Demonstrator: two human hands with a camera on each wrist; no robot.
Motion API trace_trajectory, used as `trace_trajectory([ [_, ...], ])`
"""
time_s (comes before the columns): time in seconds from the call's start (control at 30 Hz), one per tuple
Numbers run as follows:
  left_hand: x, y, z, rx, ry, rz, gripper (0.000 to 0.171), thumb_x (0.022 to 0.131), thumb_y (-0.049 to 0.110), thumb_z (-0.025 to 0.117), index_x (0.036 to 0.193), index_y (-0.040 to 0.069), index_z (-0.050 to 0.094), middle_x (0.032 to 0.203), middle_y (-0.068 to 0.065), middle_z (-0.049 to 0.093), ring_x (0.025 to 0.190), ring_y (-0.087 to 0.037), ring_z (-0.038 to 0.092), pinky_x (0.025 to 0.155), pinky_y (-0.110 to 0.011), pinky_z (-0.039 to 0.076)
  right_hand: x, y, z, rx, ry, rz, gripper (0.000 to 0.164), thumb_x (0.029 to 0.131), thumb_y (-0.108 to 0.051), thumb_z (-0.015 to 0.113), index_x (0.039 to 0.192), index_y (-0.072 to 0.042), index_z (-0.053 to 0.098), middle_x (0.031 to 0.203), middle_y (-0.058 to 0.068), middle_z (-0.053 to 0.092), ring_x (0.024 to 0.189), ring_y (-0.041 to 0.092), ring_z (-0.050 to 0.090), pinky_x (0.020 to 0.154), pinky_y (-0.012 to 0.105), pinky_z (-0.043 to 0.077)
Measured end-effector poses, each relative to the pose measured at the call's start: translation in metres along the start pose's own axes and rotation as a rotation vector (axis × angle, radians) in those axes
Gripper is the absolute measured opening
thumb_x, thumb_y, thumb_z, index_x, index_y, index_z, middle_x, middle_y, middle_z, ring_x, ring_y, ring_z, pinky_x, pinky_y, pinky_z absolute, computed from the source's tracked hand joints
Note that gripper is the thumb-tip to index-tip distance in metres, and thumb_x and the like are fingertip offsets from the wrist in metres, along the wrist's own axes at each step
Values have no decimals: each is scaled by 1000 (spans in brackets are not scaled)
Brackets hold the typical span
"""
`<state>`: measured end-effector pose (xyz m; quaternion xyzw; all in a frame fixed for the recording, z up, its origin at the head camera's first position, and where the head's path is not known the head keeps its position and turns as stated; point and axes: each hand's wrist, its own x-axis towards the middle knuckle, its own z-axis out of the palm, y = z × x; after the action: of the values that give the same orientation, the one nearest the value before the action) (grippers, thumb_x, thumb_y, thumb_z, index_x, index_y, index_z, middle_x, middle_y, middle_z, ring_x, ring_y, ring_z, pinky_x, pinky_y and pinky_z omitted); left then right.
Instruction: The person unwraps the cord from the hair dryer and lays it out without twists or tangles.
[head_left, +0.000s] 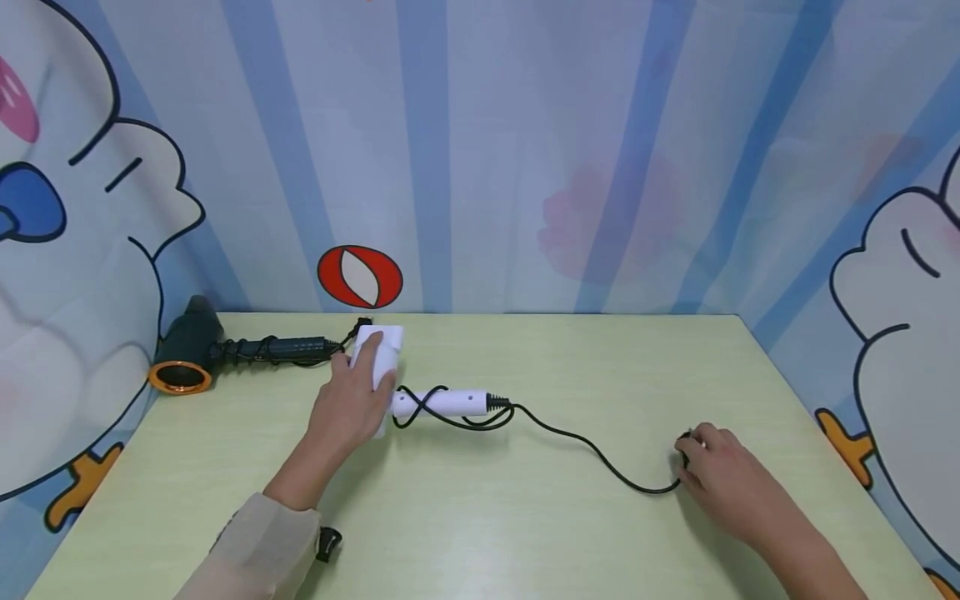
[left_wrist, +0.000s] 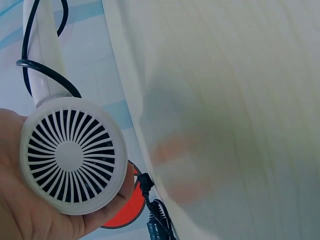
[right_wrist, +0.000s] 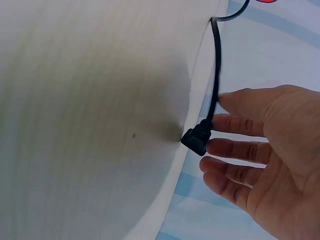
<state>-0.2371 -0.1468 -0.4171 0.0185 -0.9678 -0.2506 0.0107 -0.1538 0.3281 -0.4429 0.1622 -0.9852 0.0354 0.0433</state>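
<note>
A white hair dryer (head_left: 450, 403) lies on the table, its handle pointing right and loosely wound with black cord. My left hand (head_left: 351, 400) grips the dryer's head, with fingers and thumb around it. In the left wrist view the round slotted grille (left_wrist: 70, 156) faces the camera, against the palm. From the handle the black cord (head_left: 585, 437) runs right across the table to my right hand (head_left: 731, 483). There, thumb and fingertips hold the cord's end at the black plug (right_wrist: 196, 137); the right wrist view shows the other fingers loosely bent.
A dark hair dryer (head_left: 183, 350) with an orange-rimmed nozzle lies at the table's back left, its cord wound around the handle (head_left: 277, 350). Its plug (head_left: 363, 322) is just behind the white dryer's head. A printed curtain (head_left: 495, 150) hangs behind the table (head_left: 525, 517).
</note>
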Motion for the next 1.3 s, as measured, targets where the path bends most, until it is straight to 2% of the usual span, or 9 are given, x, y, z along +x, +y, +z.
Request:
trace_trajectory([
  [0.17, 0, -1, 1, -6, 6, 7, 67, 104, 41, 49, 162, 21, 21, 131, -28, 38, 86, -38, 59, 68, -45, 54, -1, -1, 4, -35, -44, 9, 47, 80, -16, 86, 116, 7, 67, 109, 19, 58, 100, 37, 59, 81, 48, 52],
  [0.37, 1, -1, 4, -21, 20, 28, 65, 104, 39, 50, 161, 20, 23, 124, -27, 41, 79, -35, 59, 61, -40, 49, -4, -2, 7, -70, -47, 19, 50, 78, -20, 87, 115, 6, 66, 110, 20, 59, 99, 37, 60, 81, 48, 53],
  [0.5, 1, -2, 5, -15, 19, 30, 66, 104, 39, 50, 161, 20, 23, 125, -27, 41, 80, -34, 59, 61, -39, 49, -5, -6, 4, -71, -58, 48, 55, 83, -28, 83, 120, 7, 63, 112, 23, 59, 102, 41, 59, 80, 52, 52],
  [0.6, 1, -2, 5, -13, 20, 29, 65, 104, 39, 50, 161, 20, 23, 126, -28, 41, 81, -35, 59, 62, -40, 50, -4, -16, -4, -52, -47, 71, 65, 91, -41, 74, 132, 6, 57, 121, 27, 57, 110, 46, 56, 80, 58, 50],
  [0.7, 1, -2, 5, -11, 20, 26, 65, 104, 39, 50, 161, 20, 23, 126, -28, 41, 81, -35, 59, 62, -40, 50, -2, -30, -14, -22, -14, 97, 80, 97, -57, 59, 148, 2, 43, 143, 32, 44, 131, 51, 43, 92, 67, 43],
  [0.77, 1, -2, 4, -13, 19, 24, 65, 104, 39, 50, 161, 20, 23, 126, -28, 41, 81, -35, 59, 62, -40, 50, 0, -41, -18, 2, 12, 120, 89, 98, -65, 51, 158, -3, 30, 157, 32, 27, 144, 52, 25, 101, 72, 32],
  [0.9, 0, -2, 5, -14, 18, 26, 66, 104, 39, 50, 161, 20, 23, 126, -28, 41, 80, -35, 59, 62, -40, 50, 6, -60, -21, 26, 62, 153, 98, 96, -72, 45, 164, -12, 8, 167, 26, 1, 152, 49, -3, 107, 76, 14],
  [1.03, -1, -1, 6, -15, 18, 27, 65, 104, 39, 49, 161, 20, 23, 128, -29, 40, 80, -34, 59, 63, -41, 50, 12, -75, -24, 35, 86, 156, 98, 96, -71, 45, 164, -13, 5, 168, 24, 1, 153, 47, -4, 107, 77, 12],
  [1.3, -1, -3, 8, 3, 24, 22, 66, 104, 39, 50, 161, 20, 22, 130, -29, 39, 82, -36, 59, 65, -43, 51, 19, -85, -27, 50, 52, 177, 96, 98, -71, 42, 164, -13, 4, 168, 24, -2, 152, 49, -3, 108, 77, 10],
])
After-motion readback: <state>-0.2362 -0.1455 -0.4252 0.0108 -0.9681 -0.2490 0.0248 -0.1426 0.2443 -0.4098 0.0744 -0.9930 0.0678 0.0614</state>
